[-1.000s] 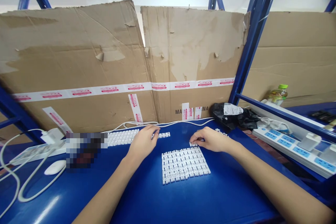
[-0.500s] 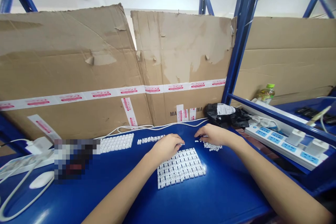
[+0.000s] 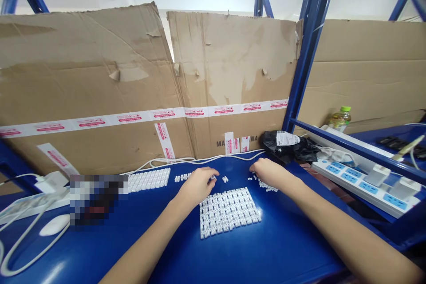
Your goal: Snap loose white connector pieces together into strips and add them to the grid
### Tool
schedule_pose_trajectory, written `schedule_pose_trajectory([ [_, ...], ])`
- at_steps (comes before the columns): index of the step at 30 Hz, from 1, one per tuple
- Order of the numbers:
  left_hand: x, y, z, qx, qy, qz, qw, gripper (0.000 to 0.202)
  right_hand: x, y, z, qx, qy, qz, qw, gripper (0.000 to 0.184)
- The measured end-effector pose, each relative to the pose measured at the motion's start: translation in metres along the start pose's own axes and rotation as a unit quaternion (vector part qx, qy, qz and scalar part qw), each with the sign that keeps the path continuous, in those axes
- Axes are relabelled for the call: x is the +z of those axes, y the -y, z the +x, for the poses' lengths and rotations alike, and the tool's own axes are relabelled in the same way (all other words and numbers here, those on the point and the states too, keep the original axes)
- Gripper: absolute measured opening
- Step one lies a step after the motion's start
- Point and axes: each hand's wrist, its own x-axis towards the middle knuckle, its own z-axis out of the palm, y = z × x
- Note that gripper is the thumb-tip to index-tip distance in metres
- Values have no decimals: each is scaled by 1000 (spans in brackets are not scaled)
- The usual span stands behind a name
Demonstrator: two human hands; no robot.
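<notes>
At lower centre, the left hand point(image 3: 197, 185) curves loosely parted fingers by the row of white pieces point(image 3: 181, 178), while right of it the right hand point(image 3: 268, 171) bunches its fingers over the loose pile point(image 3: 268, 187), either grip impossible to tell, both supplies apparently kept within reach beyond the white grid point(image 3: 229, 212).

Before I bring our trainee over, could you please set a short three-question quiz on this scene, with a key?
1. Which hand is nearer the loose white pile, left or right?
2. True or false: the black plastic bag bears a white label.
3. Choose one. The block of white pieces, set out in rows, lies:
a) beyond the black plastic bag
b) nearer the wearer than the loose white pile
c) under the mouse

Key:
1. The right hand.
2. True.
3. b.
</notes>
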Motion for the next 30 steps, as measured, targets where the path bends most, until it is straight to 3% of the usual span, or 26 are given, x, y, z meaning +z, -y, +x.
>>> schedule_pose_trajectory([
  [5,-12,-11,-18,-41,-82,-89,992,23,-2,4,4,-20,-36,20,999,33],
  [10,-6,-20,-26,-89,-122,-245,958,23,3,-6,11,-45,-120,214,968,23],
  [14,7,-22,-26,-78,-96,-308,943,24,8,-7,15,28,-126,411,902,15],
  [18,14,-24,-27,-72,-92,-317,941,28,9,5,17,26,-91,561,822,22],
  [22,15,-26,-28,-68,-115,-306,943,33,8,23,18,29,-85,631,771,39],
  [30,11,-29,-28,-69,-157,-286,943,41,8,54,16,18,-34,737,675,34],
])
